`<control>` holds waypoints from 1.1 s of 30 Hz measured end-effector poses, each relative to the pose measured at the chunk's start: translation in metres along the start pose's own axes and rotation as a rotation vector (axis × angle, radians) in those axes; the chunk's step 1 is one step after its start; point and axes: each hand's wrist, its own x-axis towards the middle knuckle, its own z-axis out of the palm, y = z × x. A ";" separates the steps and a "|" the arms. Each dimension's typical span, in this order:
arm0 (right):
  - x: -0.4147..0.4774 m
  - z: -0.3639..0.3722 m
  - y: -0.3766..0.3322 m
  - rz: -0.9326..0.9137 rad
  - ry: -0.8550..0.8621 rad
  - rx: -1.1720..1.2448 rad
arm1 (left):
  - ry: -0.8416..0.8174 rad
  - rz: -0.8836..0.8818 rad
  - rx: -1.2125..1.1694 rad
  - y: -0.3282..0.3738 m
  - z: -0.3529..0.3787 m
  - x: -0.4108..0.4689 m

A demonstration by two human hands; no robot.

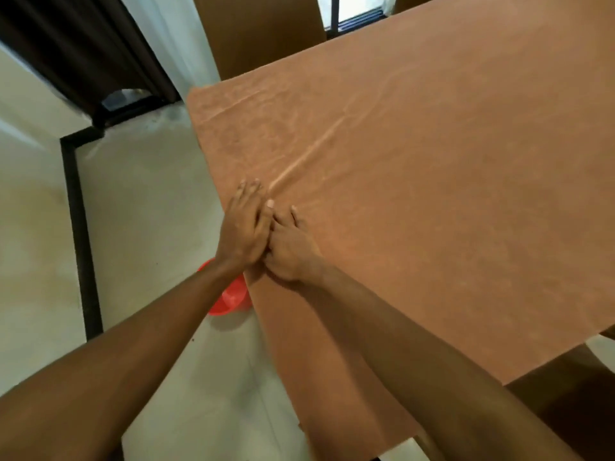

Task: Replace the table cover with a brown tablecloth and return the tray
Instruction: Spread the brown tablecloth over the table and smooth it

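Observation:
A brown tablecloth lies spread over the table and hangs down its near-left side. A raised crease runs across it from my hands toward the far right. My left hand lies flat on the cloth near the table's left edge, fingers straight. My right hand rests on the cloth right beside it, the two hands touching; its index finger is stretched out and its other fingers are curled under. No tray is in view.
A red plastic tub stands on the pale floor under my left wrist, beside the table's edge. A dark door frame runs along the left wall. A brown chair back stands beyond the far edge.

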 end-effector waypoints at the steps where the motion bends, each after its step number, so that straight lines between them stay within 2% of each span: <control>1: 0.002 -0.007 0.015 0.037 0.084 0.079 | -0.014 -0.018 -0.019 -0.005 0.001 0.016; 2: -0.002 -0.012 0.030 0.106 0.208 0.088 | -0.015 -0.027 -0.016 -0.009 0.000 0.024; 4: -0.011 -0.024 0.075 0.375 0.384 0.013 | -0.052 0.006 0.001 -0.015 0.004 0.044; 6: -0.011 -0.038 0.111 0.675 0.344 -0.026 | -0.093 0.077 0.011 -0.014 0.008 0.065; 8: 0.006 -0.036 0.115 0.827 0.247 -0.036 | -0.105 0.126 -0.004 -0.008 0.013 0.082; 10: 0.041 -0.025 0.087 0.805 0.221 -0.043 | -0.108 0.171 -0.050 -0.001 0.017 0.102; 13: 0.096 -0.006 0.025 0.571 0.112 -0.019 | -0.138 0.260 -0.094 -0.001 0.014 0.133; 16: 0.142 0.006 -0.019 0.487 -0.073 0.324 | -0.282 0.285 -0.143 -0.012 0.006 0.171; 17: 0.143 0.005 -0.022 0.462 -0.030 0.418 | -0.333 0.319 -0.105 -0.011 0.009 0.176; 18: 0.151 0.000 -0.025 0.441 0.024 0.402 | -0.395 0.375 -0.041 -0.018 0.011 0.186; 20: 0.162 -0.014 -0.016 0.358 0.075 0.273 | -0.536 0.484 0.096 -0.040 0.013 0.215; 21: 0.162 -0.020 -0.006 0.303 0.127 0.240 | -0.588 0.480 0.125 -0.053 0.015 0.227; 23: 0.151 -0.028 0.023 0.267 0.355 0.211 | -0.609 0.459 0.140 -0.077 0.013 0.251; 25: 0.140 -0.037 0.054 0.413 0.536 0.167 | -0.581 0.472 0.208 -0.102 0.005 0.268; 27: 0.142 -0.047 0.087 0.677 0.564 0.025 | -0.543 0.418 0.277 -0.129 -0.006 0.279; 28: 0.154 -0.050 0.102 0.818 0.503 -0.039 | -0.508 0.364 0.292 -0.144 -0.014 0.287; 30: 0.188 -0.055 0.113 1.034 0.314 -0.015 | -0.457 0.260 0.318 -0.177 -0.030 0.300; 31: 0.201 -0.055 0.112 1.082 0.259 0.019 | -0.441 0.231 0.338 -0.186 -0.035 0.303; 33: 0.236 -0.046 0.100 1.041 0.210 0.027 | -0.435 0.172 0.362 -0.203 -0.045 0.311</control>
